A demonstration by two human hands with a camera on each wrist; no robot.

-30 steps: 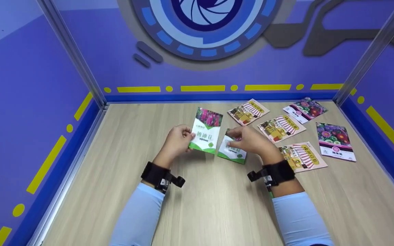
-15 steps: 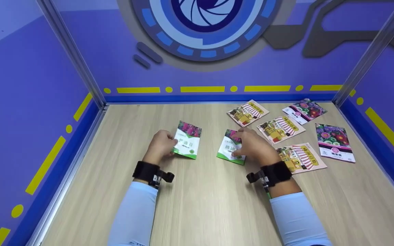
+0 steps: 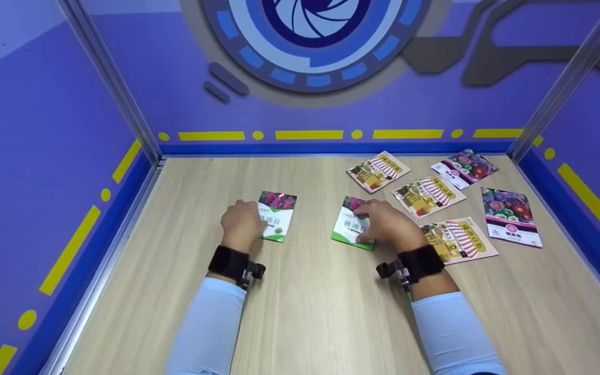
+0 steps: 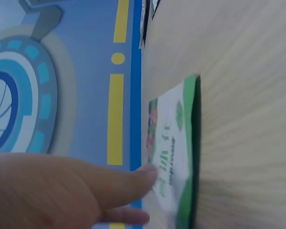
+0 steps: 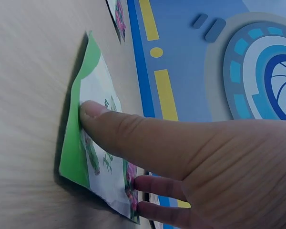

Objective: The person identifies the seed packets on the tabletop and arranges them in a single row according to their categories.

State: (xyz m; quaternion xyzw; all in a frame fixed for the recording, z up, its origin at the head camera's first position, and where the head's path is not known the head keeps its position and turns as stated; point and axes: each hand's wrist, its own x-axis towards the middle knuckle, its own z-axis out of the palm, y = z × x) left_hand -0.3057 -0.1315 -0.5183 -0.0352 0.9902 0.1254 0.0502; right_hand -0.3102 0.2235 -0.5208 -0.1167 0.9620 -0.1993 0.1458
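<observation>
In the head view, a green-and-white seed packet (image 3: pixel 278 221) with pink flowers lies left of centre. My left hand (image 3: pixel 241 223) is at its left edge; in the left wrist view the thumb (image 4: pixel 145 176) is extended and overlaps the packet's printed face. A matching seed packet (image 3: pixel 344 224) lies to the right, partly covered by my right hand (image 3: pixel 391 224). In the right wrist view, my right thumb (image 5: pixel 97 112) rests on that packet's face near the green band, and two fairly straight fingers (image 5: pixel 162 187) reach its flowered end.
Several other packets lie to the right: pink ones with a striped awning (image 3: pixel 378 171), (image 3: pixel 429 195), and flower-printed ones (image 3: pixel 511 216). One pink packet (image 3: pixel 464 239) is partly behind my right forearm. Blue-purple walls (image 3: pixel 258 117) enclose the wooden table (image 3: pixel 310 312).
My left hand has carried its packet leftward, away from the other one, and lowered it to the table. My right hand stays over its packet, its thumb slightly lower.
</observation>
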